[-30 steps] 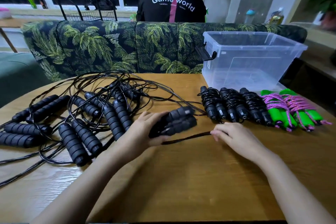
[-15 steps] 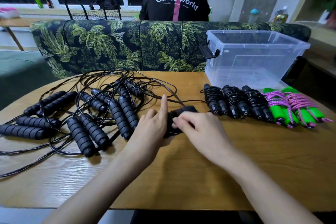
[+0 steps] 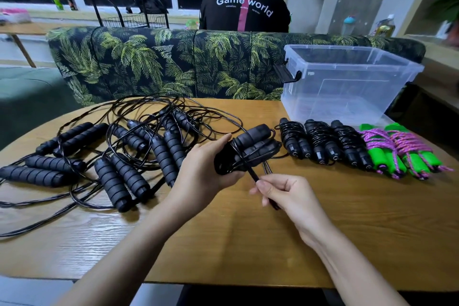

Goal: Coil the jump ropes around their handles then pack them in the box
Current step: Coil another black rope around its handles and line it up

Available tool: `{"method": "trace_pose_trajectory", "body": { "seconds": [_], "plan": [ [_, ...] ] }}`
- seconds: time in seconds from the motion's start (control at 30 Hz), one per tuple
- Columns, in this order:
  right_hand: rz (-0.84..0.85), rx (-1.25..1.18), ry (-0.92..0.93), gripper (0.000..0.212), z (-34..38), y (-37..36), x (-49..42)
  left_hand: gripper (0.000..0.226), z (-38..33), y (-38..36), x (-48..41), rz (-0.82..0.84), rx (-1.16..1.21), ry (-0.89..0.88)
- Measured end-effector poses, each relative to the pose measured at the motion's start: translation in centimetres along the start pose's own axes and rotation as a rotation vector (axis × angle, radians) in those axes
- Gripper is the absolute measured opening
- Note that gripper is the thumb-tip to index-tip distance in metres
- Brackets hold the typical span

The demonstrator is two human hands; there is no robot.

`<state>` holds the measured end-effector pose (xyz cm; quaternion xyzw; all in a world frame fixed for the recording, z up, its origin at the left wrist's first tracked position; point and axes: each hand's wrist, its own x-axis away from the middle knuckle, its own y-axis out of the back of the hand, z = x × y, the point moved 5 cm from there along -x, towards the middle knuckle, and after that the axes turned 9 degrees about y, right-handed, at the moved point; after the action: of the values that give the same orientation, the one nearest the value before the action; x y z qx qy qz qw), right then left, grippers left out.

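The left grip (image 3: 203,169) is curled round two black handles (image 3: 250,146) and holds them side by side. Some loops of black cord (image 3: 244,164) already go round the handles. The right grip (image 3: 285,196) is just below the left grip and a little to its right. It pinches the cord between thumb and fingers. The cord runs tight from the handles down to that pinch.

To the right of both grips, three wound black ropes (image 3: 323,144) lie in a row on the surface (image 3: 248,243). Next to them, farther right, lie two green ropes (image 3: 402,154) with pink cord wrapped round them. Behind these stands the clear box (image 3: 335,97) with no lid on.

To the left of the left grip lies a messy pile of loose ropes (image 3: 139,146), their cords all tangled. Past the far edge of the surface is a leafy sofa (image 3: 149,64). Behind it a person (image 3: 244,7) in a black shirt has their back turned.
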<state>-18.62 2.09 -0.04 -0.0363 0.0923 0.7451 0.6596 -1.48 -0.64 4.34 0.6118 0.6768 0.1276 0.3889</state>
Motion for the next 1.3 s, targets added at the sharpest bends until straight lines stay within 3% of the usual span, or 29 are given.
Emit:
{"method": "trace_pose_trajectory", "body": {
  "seconds": [0.1, 0.2, 0.37, 0.53, 0.67, 0.77, 0.9, 1.07, 1.3],
  "plan": [
    [-0.017, -0.045, 0.037, 0.011, -0.3, -0.2, -0.6, 0.08, -0.6, 0.0, 0.1, 0.111, 0.023, -0.036],
    [-0.032, -0.072, 0.087, 0.031, -0.5, -0.5, -0.5, 0.084, -1.0, -0.2, 0.2, 0.173, -0.144, -0.177],
    [-0.06, -0.126, 0.153, 0.031, -0.5, -0.5, -0.3, 0.098, -2.2, -0.6, 1.2, 0.159, -0.251, -0.204],
    [-0.01, 0.041, 0.255, 0.042, -0.2, -0.7, -0.1, 0.072, -1.9, -0.6, 1.1, -0.093, -0.18, -0.111],
    [0.101, 0.284, 0.313, 0.029, -1.3, -0.1, 0.3, 0.068, -1.5, -0.3, 0.9, -0.188, -0.278, -0.149],
    [0.141, 0.503, 0.403, 0.013, -2.6, 1.3, 0.5, 0.069, -0.7, 0.4, 0.5, -0.197, -0.249, -0.166],
    [0.217, 0.728, 0.4, 0.021, -4.4, 3.7, 0.7, 0.069, 0.4, 1.1, 0.4, -0.206, -0.223, -0.166],
    [0.191, 0.715, 0.381, 0.044, -5.0, 6.2, -0.4, 0.069, 0.9, 1.8, 0.1, -0.217, -0.178, -0.143],
    [0.17, 0.788, 0.353, 0.03, -4.8, 7.7, -3.1, 0.072, 2.5, 2.4, -0.2, -0.172, -0.13, -0.191]
  ]
}}
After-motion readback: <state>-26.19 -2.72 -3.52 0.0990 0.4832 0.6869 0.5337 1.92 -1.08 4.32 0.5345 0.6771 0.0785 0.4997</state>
